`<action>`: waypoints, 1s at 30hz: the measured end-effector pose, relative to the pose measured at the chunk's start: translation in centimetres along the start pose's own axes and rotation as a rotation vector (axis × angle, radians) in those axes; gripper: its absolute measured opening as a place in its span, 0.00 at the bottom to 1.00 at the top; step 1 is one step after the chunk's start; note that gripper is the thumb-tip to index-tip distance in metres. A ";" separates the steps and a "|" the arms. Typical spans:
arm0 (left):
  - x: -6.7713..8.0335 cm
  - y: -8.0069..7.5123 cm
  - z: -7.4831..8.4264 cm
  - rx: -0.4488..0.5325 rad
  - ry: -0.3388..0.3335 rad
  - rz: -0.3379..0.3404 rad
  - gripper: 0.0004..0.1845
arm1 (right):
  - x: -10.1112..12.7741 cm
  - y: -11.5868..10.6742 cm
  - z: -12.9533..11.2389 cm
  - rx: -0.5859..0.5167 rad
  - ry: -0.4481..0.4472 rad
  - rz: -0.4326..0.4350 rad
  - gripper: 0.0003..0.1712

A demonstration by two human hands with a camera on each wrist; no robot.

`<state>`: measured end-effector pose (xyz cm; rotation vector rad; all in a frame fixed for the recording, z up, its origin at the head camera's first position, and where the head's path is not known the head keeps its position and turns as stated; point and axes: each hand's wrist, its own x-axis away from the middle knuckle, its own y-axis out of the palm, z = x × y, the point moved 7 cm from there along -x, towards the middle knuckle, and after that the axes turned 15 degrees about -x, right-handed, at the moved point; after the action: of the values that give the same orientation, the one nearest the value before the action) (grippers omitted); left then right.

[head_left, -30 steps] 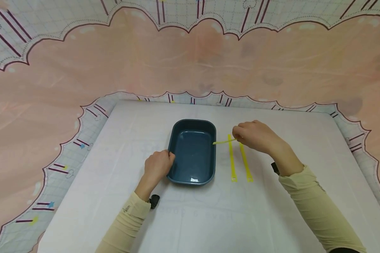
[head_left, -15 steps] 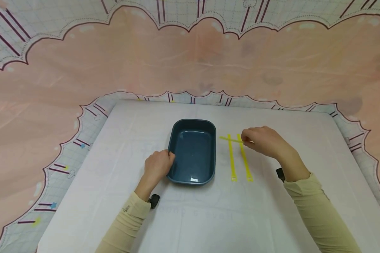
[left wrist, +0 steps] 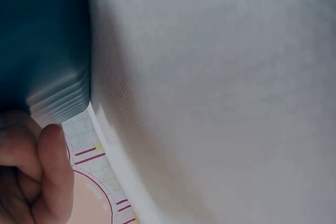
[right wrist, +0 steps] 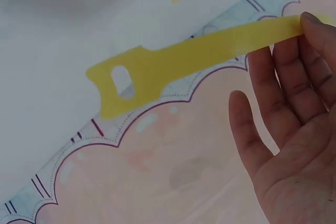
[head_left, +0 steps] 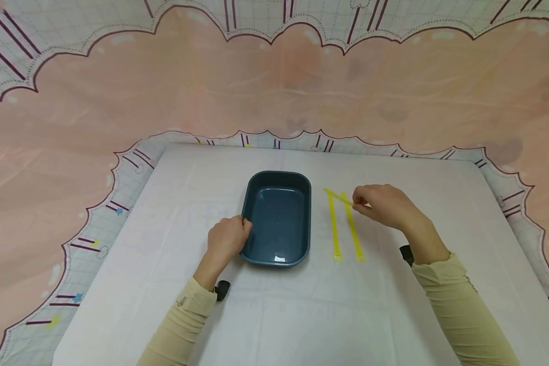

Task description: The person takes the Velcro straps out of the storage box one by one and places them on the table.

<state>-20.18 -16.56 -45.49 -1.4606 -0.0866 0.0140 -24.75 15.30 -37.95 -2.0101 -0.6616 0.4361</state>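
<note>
My left hand (head_left: 226,238) grips the near-left rim of a dark blue rectangular tray (head_left: 276,218), whose inside shows bare. In the left wrist view, curled fingers (left wrist: 55,171) sit at the tray's ribbed wall (left wrist: 60,100). To the right, my right hand (head_left: 379,206) pinches one end of a yellow hook-and-loop cable tie (right wrist: 199,51) between thumb and fingers. Its slotted head points away from the hand. Two more yellow ties (head_left: 334,229) lie roughly side by side on the table, slots toward me; the held one crosses over their far ends in the head view.
A white cloth (head_left: 274,315) covers the table. Beyond its far edge hangs a peach-coloured curtain (head_left: 238,91) with a scalloped, checked border. Small black wrist cameras (head_left: 222,290) sit at both sleeves.
My right hand has moved right and slightly toward me, drawing the held tie away from the tray's right rim. The tie's free end has swung toward the far side. My left hand stays put.
</note>
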 end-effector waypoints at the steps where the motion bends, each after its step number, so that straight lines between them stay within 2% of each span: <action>1: 0.0 0.0 0.0 0.002 0.000 -0.002 0.19 | 0.0 0.0 0.1 -0.002 0.009 0.001 0.04; 11: -0.1 0.0 0.0 -0.006 -0.006 -0.007 0.19 | 0.5 0.0 1.7 -0.024 0.098 0.043 0.04; 22: -0.1 0.0 0.0 0.006 -0.004 -0.018 0.19 | 1.4 0.3 3.5 -0.105 0.255 0.022 0.08; 30: 0.0 0.0 0.0 0.012 -0.003 -0.024 0.19 | 1.9 0.6 4.5 -0.180 0.356 0.047 0.13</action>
<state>-20.23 -16.52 -45.48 -1.4476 -0.1066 -0.0032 -25.56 19.31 -40.75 -2.2042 -0.4442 0.0406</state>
